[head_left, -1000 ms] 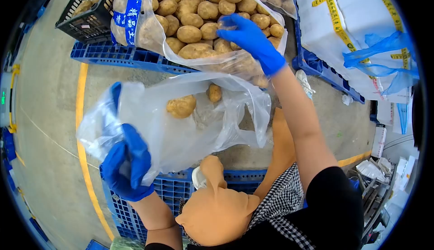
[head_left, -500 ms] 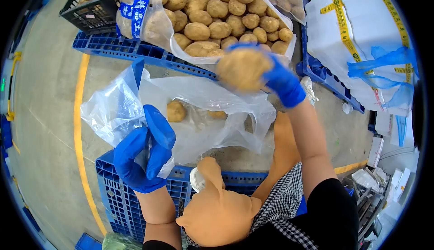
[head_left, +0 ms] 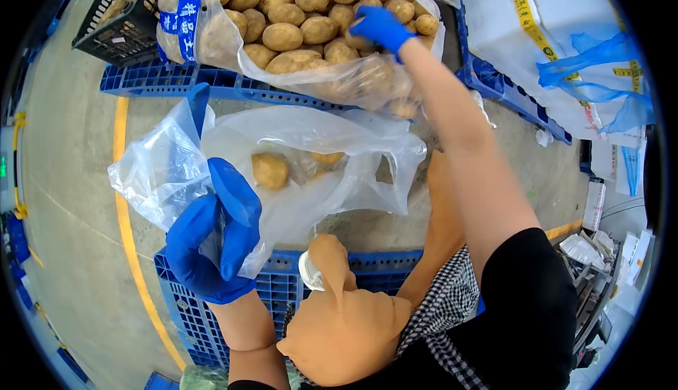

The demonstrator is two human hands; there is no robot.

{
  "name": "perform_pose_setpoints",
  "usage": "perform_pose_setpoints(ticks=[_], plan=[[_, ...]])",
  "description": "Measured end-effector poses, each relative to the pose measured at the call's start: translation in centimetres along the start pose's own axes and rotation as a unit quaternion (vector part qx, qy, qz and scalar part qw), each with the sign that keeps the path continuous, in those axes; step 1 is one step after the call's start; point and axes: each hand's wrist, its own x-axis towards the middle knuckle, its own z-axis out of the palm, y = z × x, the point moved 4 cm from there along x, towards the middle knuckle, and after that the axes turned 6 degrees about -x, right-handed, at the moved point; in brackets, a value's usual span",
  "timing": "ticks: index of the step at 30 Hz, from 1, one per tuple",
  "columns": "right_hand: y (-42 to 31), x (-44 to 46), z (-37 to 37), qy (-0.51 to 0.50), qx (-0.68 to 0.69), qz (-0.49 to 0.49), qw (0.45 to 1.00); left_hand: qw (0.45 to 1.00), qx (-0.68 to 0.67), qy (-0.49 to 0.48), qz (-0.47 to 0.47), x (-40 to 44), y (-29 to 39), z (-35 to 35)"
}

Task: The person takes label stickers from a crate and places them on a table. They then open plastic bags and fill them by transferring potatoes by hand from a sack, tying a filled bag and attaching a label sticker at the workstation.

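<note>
My left hand (head_left: 215, 238), in a blue glove, grips the gathered edge of a clear plastic bag (head_left: 296, 132). Inside that bag lie a large potato (head_left: 270, 171) and another one (head_left: 328, 157) partly covered by film. My right hand (head_left: 381, 28), also gloved in blue, reaches over the big open sack (head_left: 254, 74) and touches the potatoes at its right side; its fingertips are blurred, and what they hold is too unclear to tell. Several potatoes (head_left: 282, 37) fill the sack, which has a blue printed band.
A black crate (head_left: 131, 30) stands at the upper left. Blue pallets (head_left: 233, 90) lie under the sack and below my left hand. White boxes with yellow tape (head_left: 494, 23) are at the upper right, with a blue bag (head_left: 593, 72) on them.
A large potato in my right hand half a second ago is no longer there; the hand has moved back up to the sack. My left hand keeps its hold on the clear bag.
</note>
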Motion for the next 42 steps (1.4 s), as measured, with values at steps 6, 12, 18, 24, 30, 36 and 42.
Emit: perform_pose_setpoints(ticks=[6,12,18,24,30,36,42], plan=[[-8.0,-11.3,-5.8,-0.130,0.447,-0.139,0.874,1.000,0.001,0.023,0.008,0.9,0.1,-0.4],[-11.5,-10.9,-0.7,-0.085,0.177,-0.264,0.944,0.997,0.019,0.048,0.055,1.1,1.3,-0.3],[-8.1,-2.6,8.3,-0.204,-0.298,-0.097,0.927,0.991,0.057,0.102,0.063,1.4,1.6,-0.4],[-7.1,-2.7,7.5,-0.122,-0.236,-0.154,0.952,0.950,0.083,0.265,0.143,-0.1,2.1,-1.8],[-3.2,-1.7,3.3,-0.059,0.198,-0.002,0.979,0.962,0.036,0.243,0.121,0.2,2.3,-3.3],[-5.7,-3.4,5.1,-0.191,-0.058,-0.108,0.974,0.997,-0.008,0.056,0.058,0.7,1.5,-4.2],[-8.2,-4.3,5.5,-0.313,-0.195,-0.131,0.920,0.998,-0.054,0.000,-0.017,1.2,0.4,-3.8]])
